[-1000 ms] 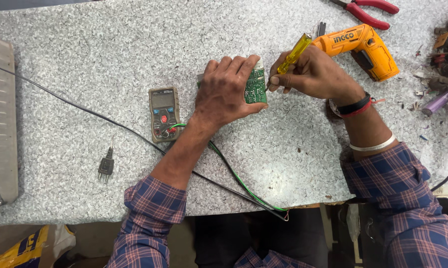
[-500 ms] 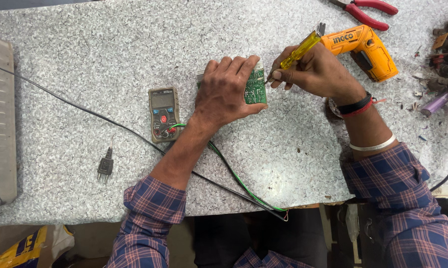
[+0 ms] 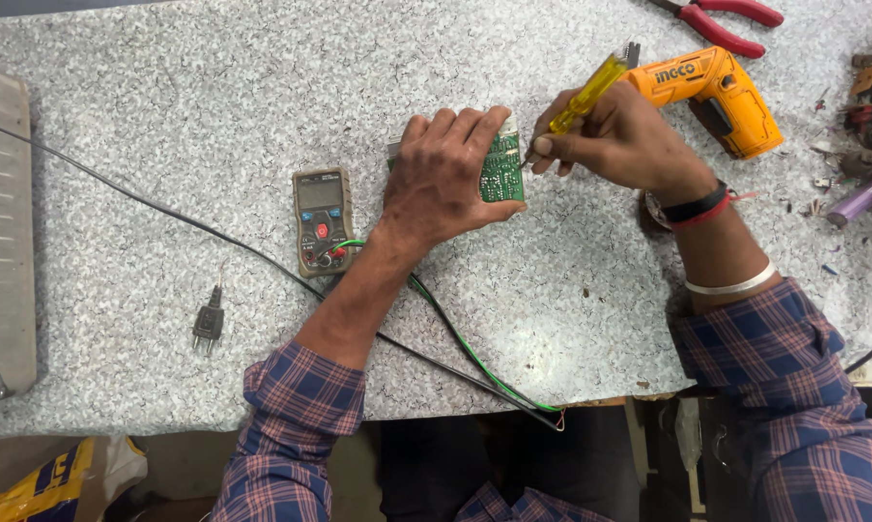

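While my left hand [image 3: 445, 174] lies flat and closed over the green circuit board [image 3: 501, 170] near the middle of the frame, pinning it to the speckled table [image 3: 185, 106], my right hand [image 3: 619, 140] pinches a yellow-handled screwdriver [image 3: 583, 95] with its tip at the board's right edge. I cannot see the exact spot where the tip lands, since my fingers crowd it.

To do this well, I judge that the left palm should bear straight down so the board does not skid on the smooth stone, with fingertips kept away from the tip. The screwdriver ought to stay seated square in whatever it meets; a slanted push could let it slip onto the fine tracks or into my left fingers. Small, light turns from thumb and forefinger seem safer than force from the wrist.

Just left of my left wrist sits a small brown meter [image 3: 321, 220], and a green wire [image 3: 455, 338] runs from there under my forearm toward the lower edge, beside a black cable [image 3: 146, 198]. A black plug [image 3: 208, 324] lies apart at lower left. An orange power driver [image 3: 711, 92] rests right behind my right hand, red pliers [image 3: 726, 21] at the upper right.
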The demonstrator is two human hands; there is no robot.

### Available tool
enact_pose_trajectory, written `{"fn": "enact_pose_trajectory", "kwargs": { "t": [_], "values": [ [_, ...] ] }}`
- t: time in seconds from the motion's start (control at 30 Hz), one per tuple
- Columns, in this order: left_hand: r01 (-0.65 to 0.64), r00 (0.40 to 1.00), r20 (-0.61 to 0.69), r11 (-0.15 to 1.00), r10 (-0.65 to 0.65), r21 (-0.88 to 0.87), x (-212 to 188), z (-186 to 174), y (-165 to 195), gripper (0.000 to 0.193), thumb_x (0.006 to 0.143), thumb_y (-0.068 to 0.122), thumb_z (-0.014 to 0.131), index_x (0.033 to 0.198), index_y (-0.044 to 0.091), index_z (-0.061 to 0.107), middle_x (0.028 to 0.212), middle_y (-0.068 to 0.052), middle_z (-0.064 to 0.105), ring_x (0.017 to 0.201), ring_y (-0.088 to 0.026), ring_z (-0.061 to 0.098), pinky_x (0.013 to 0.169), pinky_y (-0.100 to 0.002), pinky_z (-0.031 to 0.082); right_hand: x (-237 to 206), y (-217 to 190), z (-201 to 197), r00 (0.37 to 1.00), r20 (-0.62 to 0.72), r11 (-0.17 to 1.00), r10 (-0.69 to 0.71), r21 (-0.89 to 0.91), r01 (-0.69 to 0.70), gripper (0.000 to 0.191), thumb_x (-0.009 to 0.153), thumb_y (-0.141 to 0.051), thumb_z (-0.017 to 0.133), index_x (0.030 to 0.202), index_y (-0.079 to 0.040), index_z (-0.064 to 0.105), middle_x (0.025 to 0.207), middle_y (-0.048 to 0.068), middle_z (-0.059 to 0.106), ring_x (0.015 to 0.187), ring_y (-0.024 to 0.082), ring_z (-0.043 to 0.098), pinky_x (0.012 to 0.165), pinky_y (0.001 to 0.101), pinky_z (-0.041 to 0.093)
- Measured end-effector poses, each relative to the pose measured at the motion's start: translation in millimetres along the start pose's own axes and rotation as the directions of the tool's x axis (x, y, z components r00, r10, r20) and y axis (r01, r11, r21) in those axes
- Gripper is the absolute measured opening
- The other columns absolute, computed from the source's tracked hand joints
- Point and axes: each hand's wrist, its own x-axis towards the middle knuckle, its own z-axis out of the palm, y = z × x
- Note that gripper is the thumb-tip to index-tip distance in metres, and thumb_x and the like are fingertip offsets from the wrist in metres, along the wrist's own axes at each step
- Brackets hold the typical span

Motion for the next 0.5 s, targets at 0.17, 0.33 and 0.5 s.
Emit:
{"fn": "enact_pose_trajectory", "kwargs": {
  "t": [0.17,0.33,0.5],
  "values": [
    [-0.013,1.0,-0.019,1.0,0.013,0.001,1.1,0.4,-0.7,0.111,0.057,0.069,0.094,0.137,0.003,0.055,0.114,-0.012,0.069,0.1,-0.025,0.065,0.088,-0.043,0.049,2.1,3.1,1.8,1.0,0.003,1.0,-0.009,0.008,0.009,0.019,0.099,-0.017,0.071,0.105,0.001,0.072,0.089,0.007,0.076,0.076,0.011,0.072,0.066,0.0253,0.06],
    [-0.016,1.0,-0.014,1.0,0.016,-0.001,1.2,1.0,-0.9,0.109,0.057,0.067,0.094,0.137,0.003,0.056,0.114,-0.011,0.069,0.101,-0.025,0.065,0.089,-0.044,0.049,2.2,4.2,0.5,0.999,0.007,0.999,-0.034,-0.03,0.034,0.019,0.099,-0.018,0.072,0.104,0.0,0.073,0.089,0.008,0.076,0.074,0.011,0.071,0.065,0.0255,0.059],
    [-0.026,0.999,-0.034,1.0,0.026,0.003,1.0,3.2,-1.3,0.109,0.057,0.068,0.095,0.136,0.002,0.056,0.115,-0.012,0.069,0.102,-0.026,0.065,0.09,-0.044,0.049,2.6,5.3,-1.8,0.999,0.025,0.994,-0.043,-0.098,0.045,0.021,0.098,-0.02,0.072,0.103,0.0,0.073,0.087,0.007,0.077,0.071,0.011,0.072,0.063,0.0255,0.06]
  ]
}}
